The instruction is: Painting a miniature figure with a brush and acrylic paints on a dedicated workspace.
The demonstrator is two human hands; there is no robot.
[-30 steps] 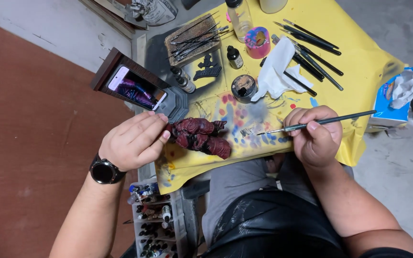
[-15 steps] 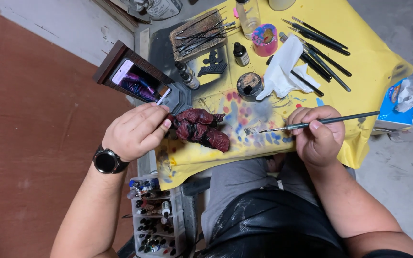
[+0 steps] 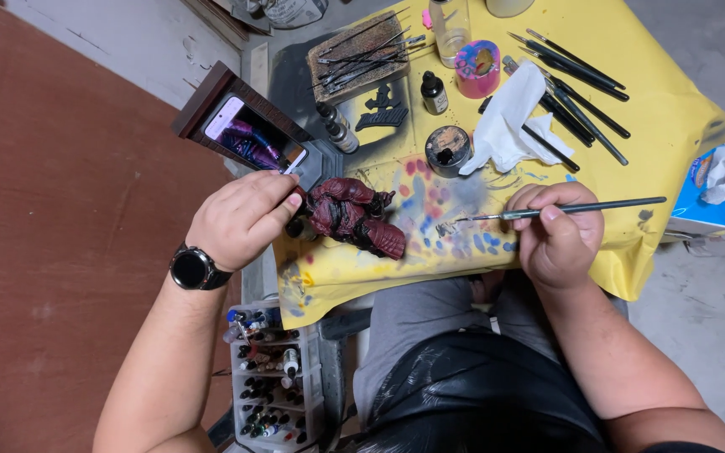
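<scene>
My left hand (image 3: 241, 218), with a black watch on the wrist, grips the base of a dark red figurine (image 3: 352, 216) and holds it just above the yellow paint-stained table cover (image 3: 673, 126). My right hand (image 3: 557, 235) is closed on a thin paintbrush (image 3: 564, 210). The brush lies nearly level, and its tip rests on the colour-smeared patch of the cover to the right of the figurine.
A phone (image 3: 252, 143) leans in a dark wooden stand at the table's left. Several spare brushes (image 3: 576, 92), a white tissue (image 3: 505, 126), a round paint pot (image 3: 447, 149), small bottles and a pink cup (image 3: 477, 67) sit beyond. A rack of paint bottles (image 3: 274, 377) stands below left.
The brush tip has stayed on the smeared patch with small shifts. My left hand and the figurine have barely moved.
</scene>
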